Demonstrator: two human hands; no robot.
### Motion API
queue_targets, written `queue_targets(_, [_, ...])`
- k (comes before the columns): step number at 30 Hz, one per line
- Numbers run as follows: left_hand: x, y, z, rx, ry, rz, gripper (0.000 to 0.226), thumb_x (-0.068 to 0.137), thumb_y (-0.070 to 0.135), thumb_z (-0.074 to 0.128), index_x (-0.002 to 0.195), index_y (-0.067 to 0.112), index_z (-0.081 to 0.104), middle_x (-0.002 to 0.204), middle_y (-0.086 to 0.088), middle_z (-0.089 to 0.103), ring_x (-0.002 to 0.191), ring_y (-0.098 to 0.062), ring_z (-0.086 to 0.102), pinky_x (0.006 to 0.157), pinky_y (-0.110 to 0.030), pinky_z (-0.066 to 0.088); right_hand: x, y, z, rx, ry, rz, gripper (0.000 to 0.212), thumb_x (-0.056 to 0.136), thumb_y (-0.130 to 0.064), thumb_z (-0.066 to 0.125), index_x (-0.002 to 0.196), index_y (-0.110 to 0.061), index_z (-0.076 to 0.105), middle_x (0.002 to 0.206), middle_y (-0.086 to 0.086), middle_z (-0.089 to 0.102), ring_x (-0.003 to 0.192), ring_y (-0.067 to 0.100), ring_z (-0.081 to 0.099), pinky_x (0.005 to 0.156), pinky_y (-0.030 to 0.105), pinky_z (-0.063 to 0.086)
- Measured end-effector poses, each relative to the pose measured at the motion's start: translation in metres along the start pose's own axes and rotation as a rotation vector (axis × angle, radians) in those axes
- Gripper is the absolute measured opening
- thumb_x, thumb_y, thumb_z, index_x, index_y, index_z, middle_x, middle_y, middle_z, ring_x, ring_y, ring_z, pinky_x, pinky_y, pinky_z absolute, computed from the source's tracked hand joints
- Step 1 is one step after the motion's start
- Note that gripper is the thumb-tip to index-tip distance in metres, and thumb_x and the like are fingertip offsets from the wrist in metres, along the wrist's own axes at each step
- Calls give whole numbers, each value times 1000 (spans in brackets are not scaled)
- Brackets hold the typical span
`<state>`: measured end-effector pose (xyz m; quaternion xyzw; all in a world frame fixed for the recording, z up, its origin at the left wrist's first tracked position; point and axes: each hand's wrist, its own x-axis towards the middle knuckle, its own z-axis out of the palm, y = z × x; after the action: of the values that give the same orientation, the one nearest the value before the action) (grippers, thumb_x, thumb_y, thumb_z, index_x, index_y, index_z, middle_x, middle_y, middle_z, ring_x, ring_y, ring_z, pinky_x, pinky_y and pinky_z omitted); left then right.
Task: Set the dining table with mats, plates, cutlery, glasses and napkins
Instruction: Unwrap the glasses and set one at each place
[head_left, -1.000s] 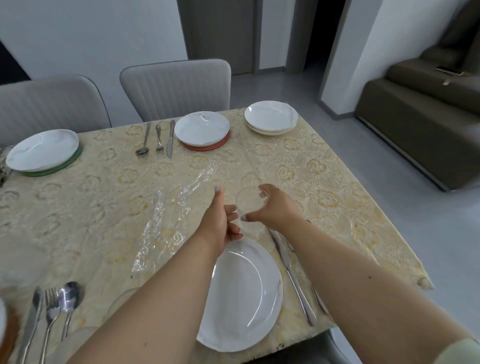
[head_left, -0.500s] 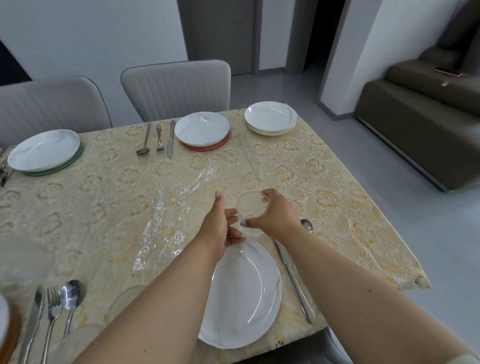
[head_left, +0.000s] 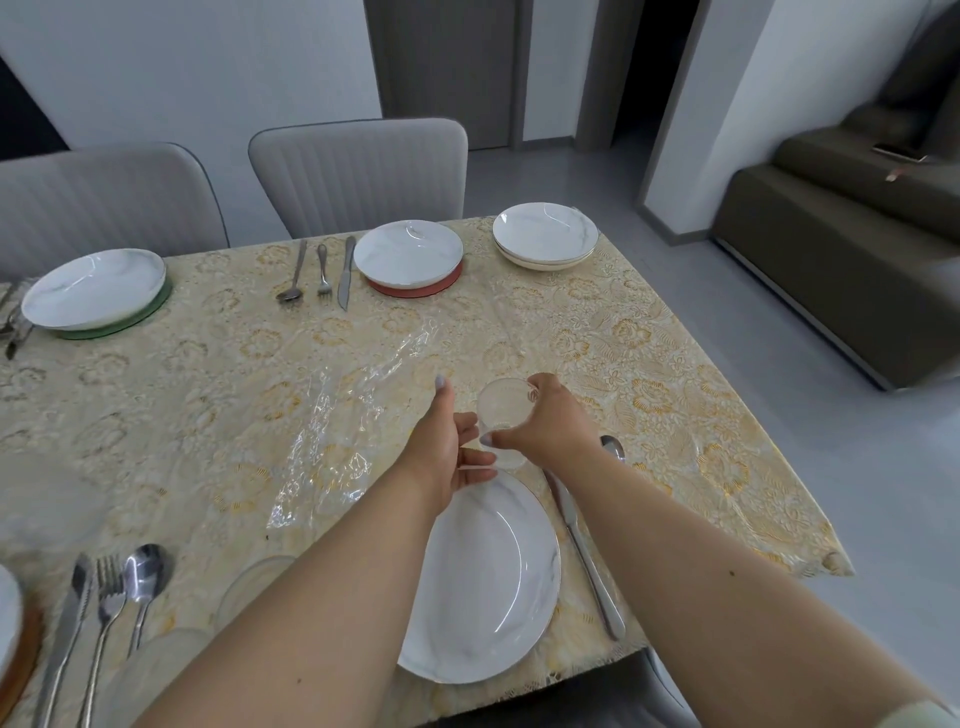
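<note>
Glass (head_left: 503, 422): clear, upright, just beyond the near plate (head_left: 488, 587), likely being set at this place. Right hand (head_left: 550, 422): fingers curled round its side. Left hand (head_left: 445, 447): fingers loosely curled beside its base, thumb raised; contact unclear. Knife (head_left: 587, 551), spoon (head_left: 613, 448): right of plate.

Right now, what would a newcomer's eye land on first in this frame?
The two bare forearms reaching to mid-table, where the right hand grips a clear drinking glass just beyond the near white marbled plate; the left hand is beside the glass. Next comes the crinkled clear plastic sheet on the gold-flowered tablecloth, left of the hands.
</note>
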<state>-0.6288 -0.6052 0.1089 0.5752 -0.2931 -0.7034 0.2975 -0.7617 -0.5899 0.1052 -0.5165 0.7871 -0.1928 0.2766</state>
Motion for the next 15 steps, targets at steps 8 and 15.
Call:
queue_targets(8, [-27, 18, -49, -109, 135, 113, 71, 95, 65, 27, 112, 6, 64, 108, -11, 67, 84, -23, 63, 66, -34, 49, -22, -43, -9, 193, 295, -320, 64, 83, -52, 64, 133, -16, 44, 133, -3, 51, 126, 15, 43, 104, 32, 36])
queue_targets(15, [-86, 24, -150, -51, 459, 390, 47, 103, 43, 31, 90, 13, 65, 84, -5, 65, 68, -16, 59, 60, -28, 45, -69, -111, 54, 291, -160, -577, 50, 78, -45, 72, 117, -21, 54, 107, -7, 60, 99, 7, 57, 90, 31, 49])
